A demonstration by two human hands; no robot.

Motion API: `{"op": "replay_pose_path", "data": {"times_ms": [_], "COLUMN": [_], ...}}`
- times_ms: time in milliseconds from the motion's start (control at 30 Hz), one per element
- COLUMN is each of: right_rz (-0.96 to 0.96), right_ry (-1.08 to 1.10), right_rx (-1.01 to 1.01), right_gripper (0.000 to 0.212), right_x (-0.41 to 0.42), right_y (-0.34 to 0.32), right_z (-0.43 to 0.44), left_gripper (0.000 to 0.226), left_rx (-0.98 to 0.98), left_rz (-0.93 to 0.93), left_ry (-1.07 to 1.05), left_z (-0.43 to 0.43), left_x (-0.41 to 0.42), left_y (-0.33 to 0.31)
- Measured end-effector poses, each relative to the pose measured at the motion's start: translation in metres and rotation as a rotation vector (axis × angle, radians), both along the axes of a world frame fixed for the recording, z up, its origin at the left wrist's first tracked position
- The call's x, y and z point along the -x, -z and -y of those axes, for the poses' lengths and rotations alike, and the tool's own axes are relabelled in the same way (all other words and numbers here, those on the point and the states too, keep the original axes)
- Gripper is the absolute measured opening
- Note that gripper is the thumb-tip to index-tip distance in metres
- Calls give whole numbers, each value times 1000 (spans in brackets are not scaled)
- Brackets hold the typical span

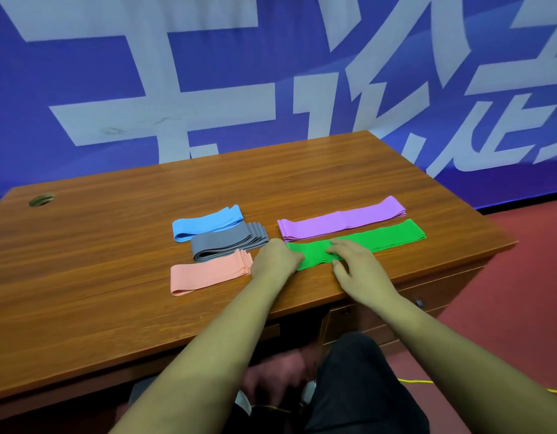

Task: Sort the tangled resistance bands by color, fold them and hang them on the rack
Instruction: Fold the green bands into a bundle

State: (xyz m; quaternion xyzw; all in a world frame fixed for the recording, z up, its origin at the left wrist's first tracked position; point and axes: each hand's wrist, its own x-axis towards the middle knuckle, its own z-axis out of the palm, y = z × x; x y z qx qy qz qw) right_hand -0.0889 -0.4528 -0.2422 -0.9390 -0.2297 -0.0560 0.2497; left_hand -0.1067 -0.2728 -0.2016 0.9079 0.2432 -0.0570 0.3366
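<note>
green band point(380, 236): laid flat along the worktop point(114, 245), its left end under the left hand point(277, 258) and its middle under the right hand point(353, 267); probably being squared up for a fold.
left fingers: curled down out of sight; it cannot be told whether the band is gripped or only pressed.
right fingers point(336, 247): bent over the band with the thumb at its near edge, so it is pinched across its width.
folded stacks: purple band point(339, 222) just beyond the fingers; grey band point(227, 242), pink band point(208, 274) and blue band point(205, 223) to their left, kept apart by colour.
rack: not seen.
</note>
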Motion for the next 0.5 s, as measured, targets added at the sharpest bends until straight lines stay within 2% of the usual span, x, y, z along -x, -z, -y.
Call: {"op": "replay_pose_path", "data": {"times_ms": [133,267,400,500], "right_rz": [-34,-85,-122,-164], "right_ry": [9,3,-45,-95], "right_rx": [-19,-22,-31,-61], "right_gripper": [33,35,38,39], "right_x": [1,3,14,22], "right_y": [-4,-13,-20,-23], "right_z": [0,-1,-12,-26], "left_gripper": [28,15,8,7], "left_rx": [-8,64,188,203], "left_rz": [58,130,161,195], "left_ry": [19,60,52,26], "left_z": [9,4,-10,-27], "left_x": [-2,0,8,16], "left_y": [3,-1,-8,-14]}}
